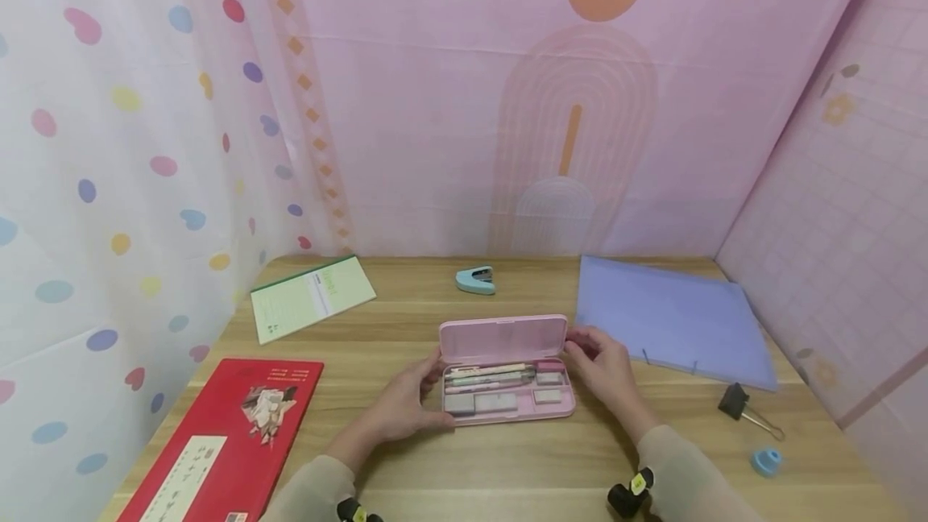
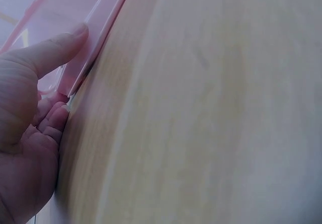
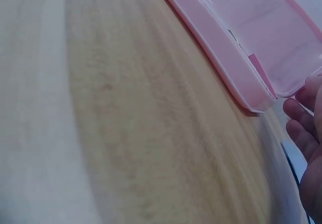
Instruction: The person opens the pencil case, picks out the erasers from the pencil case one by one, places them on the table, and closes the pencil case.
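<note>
A pink plastic pencil case lies on the table with its lid raised. Several pens and pencils lie inside, along with pale blocks like erasers in the front and right compartments. My left hand grips the left end of the case. In the left wrist view its thumb lies against the front wall, and the other fingers curl in by the left end. At the lid's right edge is my right hand, its loosely bent fingers right at the lid's corner.
A light blue stapler sits behind the case. To the left are a pale green notebook and a red folder. At right lie a lilac file folder, a black binder clip and a small blue cap-like piece.
</note>
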Demonstrator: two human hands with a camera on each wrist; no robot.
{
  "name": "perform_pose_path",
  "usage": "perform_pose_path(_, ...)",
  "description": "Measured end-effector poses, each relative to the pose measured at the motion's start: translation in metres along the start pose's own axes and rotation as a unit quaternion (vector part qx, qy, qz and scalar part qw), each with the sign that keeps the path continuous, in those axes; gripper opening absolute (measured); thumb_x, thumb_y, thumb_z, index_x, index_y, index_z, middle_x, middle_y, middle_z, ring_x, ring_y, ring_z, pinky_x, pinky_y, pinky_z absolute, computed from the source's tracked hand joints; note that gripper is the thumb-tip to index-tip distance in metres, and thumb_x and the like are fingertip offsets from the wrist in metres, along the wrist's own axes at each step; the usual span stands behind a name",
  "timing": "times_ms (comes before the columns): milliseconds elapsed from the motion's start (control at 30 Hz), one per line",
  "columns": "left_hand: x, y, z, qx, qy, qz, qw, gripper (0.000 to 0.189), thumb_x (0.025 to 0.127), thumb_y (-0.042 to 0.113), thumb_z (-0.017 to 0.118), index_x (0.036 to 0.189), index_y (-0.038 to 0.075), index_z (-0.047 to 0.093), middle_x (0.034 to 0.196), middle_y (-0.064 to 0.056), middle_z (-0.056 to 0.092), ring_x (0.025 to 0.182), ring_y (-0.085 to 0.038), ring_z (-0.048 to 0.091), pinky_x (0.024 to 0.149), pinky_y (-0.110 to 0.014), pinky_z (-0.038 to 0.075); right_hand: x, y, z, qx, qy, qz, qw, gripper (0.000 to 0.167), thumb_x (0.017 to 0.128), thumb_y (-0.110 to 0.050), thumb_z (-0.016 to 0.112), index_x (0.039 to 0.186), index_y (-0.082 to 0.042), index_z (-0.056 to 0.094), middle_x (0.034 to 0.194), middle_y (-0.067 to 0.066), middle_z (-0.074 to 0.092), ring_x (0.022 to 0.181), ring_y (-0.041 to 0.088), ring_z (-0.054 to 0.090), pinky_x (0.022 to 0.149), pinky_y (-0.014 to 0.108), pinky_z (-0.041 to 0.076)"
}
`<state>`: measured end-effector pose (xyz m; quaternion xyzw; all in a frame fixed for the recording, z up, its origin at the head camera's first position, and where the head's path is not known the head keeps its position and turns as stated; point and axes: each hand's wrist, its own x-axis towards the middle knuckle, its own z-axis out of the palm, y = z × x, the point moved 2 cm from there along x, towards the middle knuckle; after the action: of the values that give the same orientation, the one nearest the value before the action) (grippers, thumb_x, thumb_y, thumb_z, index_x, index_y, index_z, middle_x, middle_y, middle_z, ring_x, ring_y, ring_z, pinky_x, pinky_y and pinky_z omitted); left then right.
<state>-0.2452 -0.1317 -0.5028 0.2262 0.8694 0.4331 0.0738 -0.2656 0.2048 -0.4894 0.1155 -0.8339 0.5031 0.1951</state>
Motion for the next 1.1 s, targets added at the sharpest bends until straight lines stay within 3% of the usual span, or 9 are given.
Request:
perform_pose_path(267,-0.004,-0.001,-0.004,-0.010,-0.006,-0.021,0.9997,0.118,0.065,0.045,0.086,0.154,0.008,0.017,0.131,0.002,0.053,0.114,-0.017,0.049,0.101,-0.041,0.043,0.007,0.000,0.008,-0.008,0.002,0.038,0.9992,0.008,0.087,-0.007,0.070,0.095,-0.008,0.069,0.085,0.004,0.070,0.076,0.016,0.064,0.068,0.024,0.053)
perform_pose_path(467,-0.006,-0.002,-0.005,-0.010,-0.009,-0.030,0.9995,0.117,0.066,0.045,0.085,0.155,0.019,0.015,0.136,0.003,0.051,0.116,-0.017,0.049,0.102,-0.041,0.042,0.011,0.004,0.014,-0.022,0.001,0.076,0.9969,0.007,0.090,-0.012,0.068,0.096,-0.009,0.068,0.088,0.003,0.069,0.082,0.016,0.062,0.074,0.028,0.051)
perform_pose_path(733,-0.010,-0.007,-0.009,-0.038,0.005,-0.027,0.9989,0.118,0.065,0.040,0.087,0.155,0.020,0.014,0.134,0.000,0.051,0.118,-0.020,0.049,0.103,-0.043,0.041,0.008,0.002,0.023,0.037,-0.027,0.098,0.9941,0.018,0.088,-0.002,0.067,0.106,-0.007,0.066,0.090,0.010,0.070,0.080,0.020,0.066,0.068,0.024,0.055)
perform_pose_path(967,-0.014,-0.012,-0.019,-0.050,0.018,-0.035,0.9980,0.113,0.067,0.040,0.087,0.154,0.029,0.017,0.139,-0.003,0.048,0.124,-0.023,0.048,0.105,-0.041,0.040,0.010,-0.001,0.035,0.063,-0.047,0.111,0.9907,0.030,0.087,-0.003,0.069,0.116,-0.006,0.065,0.101,0.014,0.070,0.092,0.025,0.068,0.074,0.026,0.056)
perform_pose_path(1100,-0.014,-0.017,-0.023,-0.044,0.016,-0.035,0.9983,0.108,0.067,0.040,0.087,0.153,0.028,0.022,0.142,-0.002,0.046,0.125,-0.022,0.048,0.106,-0.041,0.039,0.012,-0.002,0.041,0.066,-0.050,0.118,0.9895,0.032,0.086,-0.004,0.070,0.118,-0.007,0.064,0.103,0.014,0.070,0.094,0.025,0.067,0.078,0.026,0.056)
